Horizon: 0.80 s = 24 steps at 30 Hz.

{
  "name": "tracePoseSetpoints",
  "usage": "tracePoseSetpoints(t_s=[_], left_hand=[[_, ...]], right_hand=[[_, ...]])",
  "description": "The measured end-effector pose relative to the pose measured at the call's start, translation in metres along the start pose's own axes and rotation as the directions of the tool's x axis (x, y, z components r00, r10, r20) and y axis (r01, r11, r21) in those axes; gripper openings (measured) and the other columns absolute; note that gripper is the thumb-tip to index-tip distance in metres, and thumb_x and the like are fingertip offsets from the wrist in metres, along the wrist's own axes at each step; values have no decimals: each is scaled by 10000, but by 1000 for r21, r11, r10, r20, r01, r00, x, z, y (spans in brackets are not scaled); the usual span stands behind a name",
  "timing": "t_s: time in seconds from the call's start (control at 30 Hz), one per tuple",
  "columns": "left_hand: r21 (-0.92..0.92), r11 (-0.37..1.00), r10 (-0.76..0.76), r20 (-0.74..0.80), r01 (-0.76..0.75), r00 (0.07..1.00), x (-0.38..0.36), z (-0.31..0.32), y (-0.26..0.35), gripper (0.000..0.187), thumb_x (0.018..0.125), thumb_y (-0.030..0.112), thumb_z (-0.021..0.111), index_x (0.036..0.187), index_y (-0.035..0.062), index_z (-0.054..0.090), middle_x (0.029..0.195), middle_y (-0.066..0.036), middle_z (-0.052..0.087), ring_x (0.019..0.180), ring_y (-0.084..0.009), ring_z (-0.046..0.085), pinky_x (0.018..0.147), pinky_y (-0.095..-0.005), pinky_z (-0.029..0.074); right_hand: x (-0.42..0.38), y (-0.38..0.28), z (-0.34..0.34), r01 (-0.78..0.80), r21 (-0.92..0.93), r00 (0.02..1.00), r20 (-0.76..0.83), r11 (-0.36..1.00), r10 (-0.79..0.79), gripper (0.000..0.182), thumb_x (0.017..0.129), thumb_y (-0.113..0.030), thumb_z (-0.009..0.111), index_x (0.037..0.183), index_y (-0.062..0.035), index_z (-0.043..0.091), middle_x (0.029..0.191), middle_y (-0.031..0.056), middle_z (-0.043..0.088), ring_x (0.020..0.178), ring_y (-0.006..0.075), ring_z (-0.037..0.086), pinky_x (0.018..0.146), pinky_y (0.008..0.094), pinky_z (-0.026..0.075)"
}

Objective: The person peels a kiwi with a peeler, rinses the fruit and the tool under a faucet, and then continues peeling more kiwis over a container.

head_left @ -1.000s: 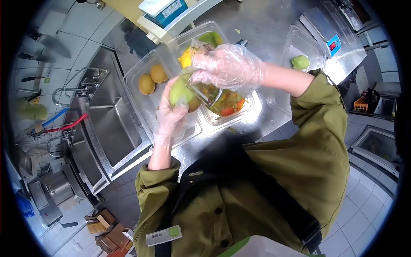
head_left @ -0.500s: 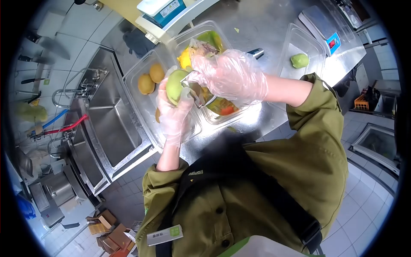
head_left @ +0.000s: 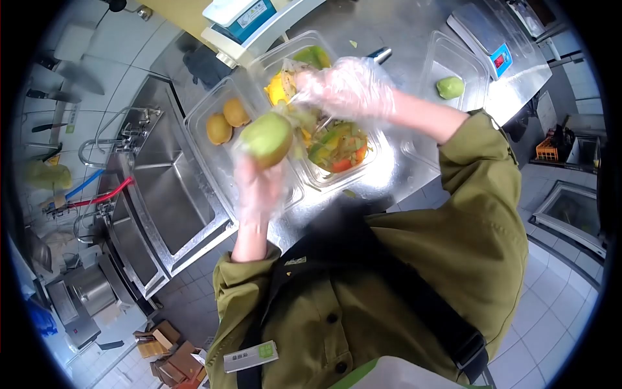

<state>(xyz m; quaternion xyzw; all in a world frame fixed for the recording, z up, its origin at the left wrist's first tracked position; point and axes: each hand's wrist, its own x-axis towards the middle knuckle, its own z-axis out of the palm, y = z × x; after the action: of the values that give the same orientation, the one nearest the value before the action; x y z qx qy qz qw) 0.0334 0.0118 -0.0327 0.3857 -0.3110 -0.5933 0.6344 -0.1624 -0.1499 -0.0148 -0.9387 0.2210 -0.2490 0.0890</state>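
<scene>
Left hand, gloved and blurred, rises at centre-left of the frame with fingers closed around a green fruit above the steel table. Right hand, gloved, reaches in from the right at upper centre over a tub of peelings; whether it grips anything cannot be told.

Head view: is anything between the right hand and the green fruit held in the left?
Nothing visible: the right hand sits just beside the green fruit that the left hand grips; only motion blur obscures the gap above the scrap tub.
</scene>
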Motion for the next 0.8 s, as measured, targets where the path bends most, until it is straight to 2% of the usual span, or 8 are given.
tracePoseSetpoints(t_s=[0.03, 0.07, 0.33, 0.47, 0.57, 0.7, 0.73, 0.8], left_hand=[[-335, 941, -21, 74, 44, 997, -5, 0, 5, 584, 802, 369, 676, 1259, 73, 464, 1288, -104, 491, 1206, -241, 453, 1032, -382, 364], [-353, 934, -43, 20, 47, 999, -8, 7, 8, 572, 836, 352, 648, 1263, 40, 430, 1221, -82, 530, 1154, -195, 498, 1018, -311, 381], [-130, 986, -105, 40, 109, 994, 15, 8, 5, 650, 814, 327, 673, 1315, 25, 391, 1302, -106, 467, 1197, -249, 456, 1055, -419, 328], [-29, 995, -97, -5, 97, 995, 17, 25, 18, 678, 798, 296, 701, 1321, 11, 379, 1272, -75, 484, 1186, -183, 457, 1027, -325, 349], [-39, 998, -51, 23, 52, 998, 7, 28, 23, 651, 808, 277, 689, 1324, 25, 382, 1253, -72, 490, 1160, -178, 473, 1001, -319, 373], [153, 983, -64, -242, 103, 968, 9, 34, 22, 593, 824, 236, 662, 1316, 39, 395, 1228, -75, 500, 1105, -160, 503, 966, -313, 404], [222, 974, -8, -167, 46, 986, 10, 37, 20, 556, 827, 193, 647, 1303, 36, 406, 1211, -74, 508, 1074, -149, 515, 954, -305, 411], [218, 976, 36, -105, -13, 994, 16, 36, 13, 622, 816, 301, 662, 1305, 25, 395, 1195, -83, 520, 1093, -184, 512, 929, -335, 426]], right_hand=[[-2, 9, 1, -30, -67, 997, 64, 997, 35, 277, 878, -364, 546, 885, -93, 487, 481, 141, 493, 414, 329, 517, 380, 415, 391], [-8, 10, -1, -133, -129, 982, 115, 983, 148, 275, 887, -379, 527, 903, -108, 485, 530, 173, 524, 462, 369, 527, 414, 443, 404], [14, -5, -20, -118, 321, 992, 81, 940, 97, 302, 879, -361, 537, 935, -71, 473, 636, 205, 572, 613, 398, 586, 536, 470, 468], [13, -32, -30, -53, 146, 997, -41, 988, 60, 211, 880, -286, 573, 912, -99, 481, 580, 150, 541, 556, 370, 557, 470, 426, 427], [12, -8, -28, -80, -199, 979, 170, 977, 115, 215, 885, -295, 565, 926, -105, 475, 547, 141, 530, 510, 356, 555, 436, 413, 427], [8, -20, -34, -130, 5, 991, -28, 991, 130, 291, 888, -372, 516, 885, -85, 470, 560, 144, 553, 524, 327, 595, 440, 416, 465], [11, -26, -37, 105, 15, 985, -136, 994, -102, 285, 898, -362, 507, 857, -84, 462, 521, 119, 516, 491, 323, 578, 420, 412, 442], [15, -41, -48, 66, -31, 994, -82, 997, -69, 274, 906, -350, 498, 857, -83, 466, 515, 114, 501, 502, 317, 582, 422, 394, 449]])
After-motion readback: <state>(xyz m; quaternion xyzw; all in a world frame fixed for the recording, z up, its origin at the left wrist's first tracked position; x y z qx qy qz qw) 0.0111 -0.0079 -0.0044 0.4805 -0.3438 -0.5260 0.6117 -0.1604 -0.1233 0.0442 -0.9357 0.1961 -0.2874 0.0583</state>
